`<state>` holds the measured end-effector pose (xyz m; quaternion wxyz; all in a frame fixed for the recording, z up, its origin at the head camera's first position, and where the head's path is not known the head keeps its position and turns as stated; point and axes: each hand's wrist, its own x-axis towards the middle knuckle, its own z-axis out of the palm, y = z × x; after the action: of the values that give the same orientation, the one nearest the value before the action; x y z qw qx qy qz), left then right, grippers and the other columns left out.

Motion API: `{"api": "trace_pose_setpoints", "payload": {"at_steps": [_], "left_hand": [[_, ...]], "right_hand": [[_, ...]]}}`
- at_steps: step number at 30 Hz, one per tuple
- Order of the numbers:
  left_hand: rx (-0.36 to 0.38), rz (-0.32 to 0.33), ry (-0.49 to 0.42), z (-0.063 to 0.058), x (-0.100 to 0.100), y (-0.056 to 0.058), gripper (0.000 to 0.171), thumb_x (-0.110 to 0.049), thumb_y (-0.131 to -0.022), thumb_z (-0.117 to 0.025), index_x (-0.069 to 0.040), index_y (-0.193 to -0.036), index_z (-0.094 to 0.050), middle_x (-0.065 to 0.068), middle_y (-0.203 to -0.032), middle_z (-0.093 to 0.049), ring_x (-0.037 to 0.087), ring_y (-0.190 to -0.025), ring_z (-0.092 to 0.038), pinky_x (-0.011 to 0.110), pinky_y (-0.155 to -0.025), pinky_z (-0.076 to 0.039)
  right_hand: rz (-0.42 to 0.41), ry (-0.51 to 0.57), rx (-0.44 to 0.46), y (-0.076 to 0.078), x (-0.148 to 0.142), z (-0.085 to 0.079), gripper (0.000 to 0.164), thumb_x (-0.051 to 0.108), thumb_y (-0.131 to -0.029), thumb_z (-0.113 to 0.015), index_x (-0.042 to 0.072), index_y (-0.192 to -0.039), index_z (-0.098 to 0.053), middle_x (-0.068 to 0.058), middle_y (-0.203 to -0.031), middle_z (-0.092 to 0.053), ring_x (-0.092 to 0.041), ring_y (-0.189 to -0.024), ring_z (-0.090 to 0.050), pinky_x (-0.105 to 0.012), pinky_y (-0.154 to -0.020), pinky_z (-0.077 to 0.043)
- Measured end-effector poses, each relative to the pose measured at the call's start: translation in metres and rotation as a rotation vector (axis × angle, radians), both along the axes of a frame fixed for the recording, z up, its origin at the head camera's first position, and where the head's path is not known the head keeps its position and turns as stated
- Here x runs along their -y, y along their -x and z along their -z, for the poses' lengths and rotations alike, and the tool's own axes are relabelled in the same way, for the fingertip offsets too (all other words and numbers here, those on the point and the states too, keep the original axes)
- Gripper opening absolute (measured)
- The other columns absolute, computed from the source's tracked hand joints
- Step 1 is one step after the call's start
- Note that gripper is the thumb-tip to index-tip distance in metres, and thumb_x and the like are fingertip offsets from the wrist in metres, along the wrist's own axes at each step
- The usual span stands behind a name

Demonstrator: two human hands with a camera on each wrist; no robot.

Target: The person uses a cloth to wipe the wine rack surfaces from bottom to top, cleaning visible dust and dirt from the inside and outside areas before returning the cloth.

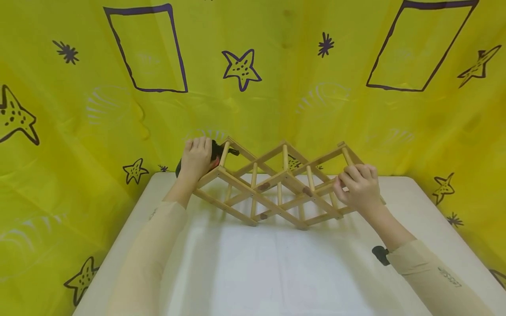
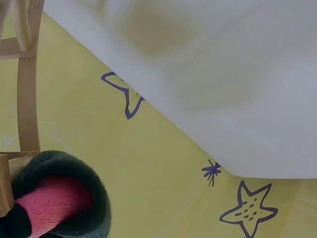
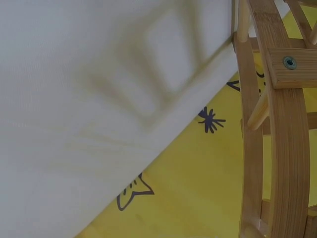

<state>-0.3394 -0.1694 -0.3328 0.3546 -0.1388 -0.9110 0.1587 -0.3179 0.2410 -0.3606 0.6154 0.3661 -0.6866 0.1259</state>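
One tan wooden lattice rack (image 1: 285, 176), gripped at its right end by right hand (image 1: 357, 186); at its left end, beside dark-green-and-pink plush item (image 2: 59, 201), curled left hand (image 1: 196, 160), hold unclear.

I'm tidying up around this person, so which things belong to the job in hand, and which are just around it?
In the job:
rack, held at its right end by the right hand
plush thing, dark and pink, by the left hand; what that hand grips is unclear

Just around:
table, white
curtain, yellow
black piece
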Motion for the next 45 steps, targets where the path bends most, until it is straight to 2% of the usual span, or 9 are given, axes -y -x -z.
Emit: {"api": "trace_pose_setpoints", "payload": {"at_steps": [6, 13, 15, 23, 25, 30, 32, 40, 45], "left_hand": [[0.176, -0.095, -0.108, -0.0013, 0.0001, 0.0002, 0.062, -0.033, -0.075, -0.072, 0.005, -0.116, -0.044, 0.018, -0.107, -0.053, 0.031, -0.098, -0.051, 0.039, -0.090, -0.033], [-0.025, 0.048, -0.001, 0.0004, 0.0010, 0.0011, 0.048, -0.032, -0.079, -0.068, 0.002, -0.102, -0.045, 0.014, -0.089, -0.051, 0.027, -0.082, -0.048, 0.035, -0.078, -0.031], [-0.025, 0.051, -0.005, 0.0008, 0.0008, 0.0014, 0.048, -0.030, -0.078, -0.070, 0.003, -0.103, -0.045, 0.014, -0.089, -0.050, 0.027, -0.082, -0.047, 0.035, -0.078, -0.030], [0.171, -0.091, -0.126, -0.0009, 0.0001, 0.0006, 0.055, -0.029, -0.075, -0.072, 0.003, -0.110, -0.045, 0.016, -0.101, -0.053, 0.030, -0.090, -0.050, 0.038, -0.084, -0.033], [0.148, -0.062, -0.119, -0.0008, 0.0003, 0.0001, 0.056, -0.030, -0.075, -0.073, 0.003, -0.110, -0.045, 0.016, -0.101, -0.052, 0.030, -0.091, -0.049, 0.038, -0.084, -0.032], [-0.031, 0.040, -0.015, 0.0007, 0.0001, 0.0015, 0.039, -0.020, -0.081, -0.067, 0.002, -0.104, -0.045, 0.013, -0.091, -0.050, 0.027, -0.082, -0.047, 0.035, -0.078, -0.031], [-0.045, 0.048, -0.007, 0.0008, -0.0003, 0.0018, 0.035, -0.017, -0.082, -0.066, 0.001, -0.104, -0.045, 0.013, -0.090, -0.050, 0.026, -0.080, -0.046, 0.035, -0.077, -0.031], [0.171, -0.059, -0.115, -0.0024, -0.0013, -0.0014, 0.057, -0.026, -0.074, -0.073, 0.004, -0.113, -0.045, 0.016, -0.100, -0.052, 0.030, -0.090, -0.049, 0.039, -0.084, -0.033], [0.175, -0.073, -0.122, -0.0002, 0.0010, -0.0010, 0.057, -0.027, -0.074, -0.073, 0.002, -0.114, -0.044, 0.015, -0.100, -0.051, 0.029, -0.090, -0.048, 0.038, -0.084, -0.033]], "right_hand": [[-0.001, 0.013, -0.005, -0.0001, -0.0006, -0.0002, 0.029, 0.017, -0.079, -0.047, -0.001, -0.058, -0.052, -0.013, -0.068, -0.050, -0.034, -0.068, -0.041, -0.047, -0.063, -0.027], [0.001, 0.014, -0.005, 0.0002, 0.0002, 0.0001, 0.028, 0.017, -0.079, -0.047, -0.001, -0.059, -0.052, -0.013, -0.068, -0.050, -0.034, -0.068, -0.041, -0.047, -0.063, -0.028], [0.000, 0.013, -0.003, 0.0002, 0.0002, 0.0000, 0.028, 0.017, -0.079, -0.047, -0.001, -0.059, -0.052, -0.013, -0.068, -0.050, -0.034, -0.068, -0.041, -0.047, -0.063, -0.027], [-0.005, 0.028, -0.006, 0.0002, -0.0002, -0.0005, 0.029, 0.018, -0.080, -0.046, -0.001, -0.057, -0.052, -0.013, -0.068, -0.050, -0.034, -0.068, -0.041, -0.047, -0.063, -0.027], [-0.005, 0.027, -0.006, 0.0002, 0.0000, -0.0005, 0.029, 0.017, -0.080, -0.047, -0.001, -0.057, -0.052, -0.013, -0.067, -0.050, -0.034, -0.068, -0.041, -0.047, -0.063, -0.027], [-0.001, 0.028, -0.001, 0.0003, 0.0001, -0.0003, 0.029, 0.017, -0.080, -0.047, -0.001, -0.057, -0.052, -0.013, -0.068, -0.050, -0.034, -0.068, -0.041, -0.048, -0.063, -0.027], [0.001, 0.026, 0.001, 0.0003, -0.0001, -0.0002, 0.030, 0.018, -0.080, -0.047, -0.001, -0.058, -0.052, -0.013, -0.068, -0.050, -0.035, -0.068, -0.041, -0.048, -0.063, -0.027], [0.003, 0.020, 0.004, 0.0000, 0.0001, -0.0004, 0.030, 0.018, -0.080, -0.046, -0.001, -0.058, -0.052, -0.013, -0.068, -0.050, -0.034, -0.068, -0.041, -0.048, -0.062, -0.027], [0.005, 0.018, 0.002, -0.0003, 0.0011, -0.0002, 0.030, 0.018, -0.080, -0.047, -0.001, -0.058, -0.052, -0.013, -0.068, -0.050, -0.034, -0.068, -0.041, -0.048, -0.063, -0.027]]}}
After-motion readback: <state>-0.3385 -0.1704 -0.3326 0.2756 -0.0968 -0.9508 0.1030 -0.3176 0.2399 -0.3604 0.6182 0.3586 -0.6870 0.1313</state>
